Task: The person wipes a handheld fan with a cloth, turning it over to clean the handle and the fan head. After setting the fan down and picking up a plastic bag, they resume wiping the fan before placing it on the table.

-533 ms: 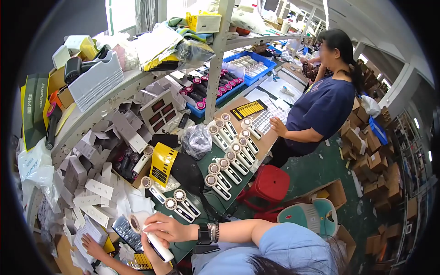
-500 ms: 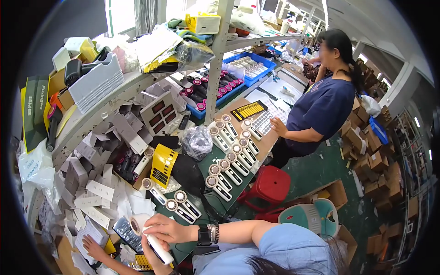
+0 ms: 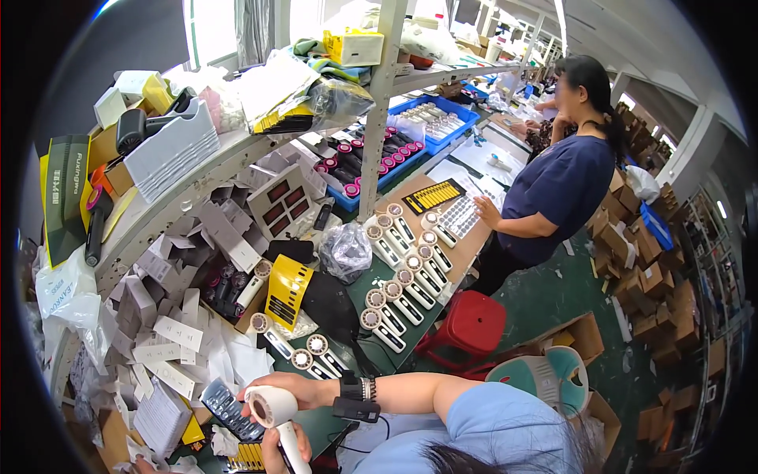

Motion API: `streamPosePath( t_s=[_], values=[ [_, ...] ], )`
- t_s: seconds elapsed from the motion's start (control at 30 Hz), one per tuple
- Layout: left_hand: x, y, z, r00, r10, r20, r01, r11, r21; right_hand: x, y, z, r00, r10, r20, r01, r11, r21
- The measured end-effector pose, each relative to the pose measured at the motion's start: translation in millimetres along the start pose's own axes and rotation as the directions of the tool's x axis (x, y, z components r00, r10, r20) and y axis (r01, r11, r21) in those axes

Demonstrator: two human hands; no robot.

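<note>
A white hair dryer (image 3: 278, 401) with a round, brownish grille is held low in front of me. My right hand (image 3: 306, 387), wearing dark and beaded bands at the wrist, is closed on its head, with some fingers hidden behind it. Lower down, my left hand (image 3: 273, 453) wraps the handle at the picture's lower edge. Beside the dryer's head lies a tray of shiny dark pieces (image 3: 229, 407). Yellow-and-black strips (image 3: 246, 457) are next to my left hand. Just beyond, white hair dryers (image 3: 302, 359) rest on the green table.
More white dryers (image 3: 405, 276) stretch in rows toward a co-worker in dark blue (image 3: 557, 178). White boxes (image 3: 178, 332) pile up at left beneath a loaded shelf (image 3: 237, 146). A red stool (image 3: 471, 322) stands right of the table. Blue bins (image 3: 466, 118) sit farther back.
The dryer has turned, bringing its round grille toward me, and my right hand has shifted from its handle to its head. Another person's hand at lower left has moved toward the picture's lower edge.
</note>
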State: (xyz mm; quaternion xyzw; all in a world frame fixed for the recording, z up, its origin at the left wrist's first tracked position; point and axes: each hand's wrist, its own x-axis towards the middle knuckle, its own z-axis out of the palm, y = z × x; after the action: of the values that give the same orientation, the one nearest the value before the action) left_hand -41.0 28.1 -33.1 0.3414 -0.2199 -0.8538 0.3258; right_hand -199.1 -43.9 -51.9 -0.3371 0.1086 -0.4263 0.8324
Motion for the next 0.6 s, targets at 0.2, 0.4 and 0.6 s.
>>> streamPosePath(
  t_s=[0.2, 0.4, 0.6],
  values=[
    [17.1, -11.4, -16.2, 0.994, 0.107, -0.025, -0.104, 0.990, 0.099, -1.7, 6.3, -6.7, 0.989, 0.149, -0.019, -0.120, 0.857, 0.500],
    [23.5, -11.1, -12.6, 0.971, 0.192, -0.145, -0.136, 0.935, 0.328, 2.4, 44.5, -38.7, 0.956, 0.169, -0.238, -0.022, 0.855, 0.518],
    [32.2, -12.6, -30.5, 0.970, 0.209, -0.122, -0.097, 0.798, 0.595, -6.3, 69.8, -56.7, 0.885, 0.222, -0.409, 0.012, 0.867, 0.497]
  ],
)
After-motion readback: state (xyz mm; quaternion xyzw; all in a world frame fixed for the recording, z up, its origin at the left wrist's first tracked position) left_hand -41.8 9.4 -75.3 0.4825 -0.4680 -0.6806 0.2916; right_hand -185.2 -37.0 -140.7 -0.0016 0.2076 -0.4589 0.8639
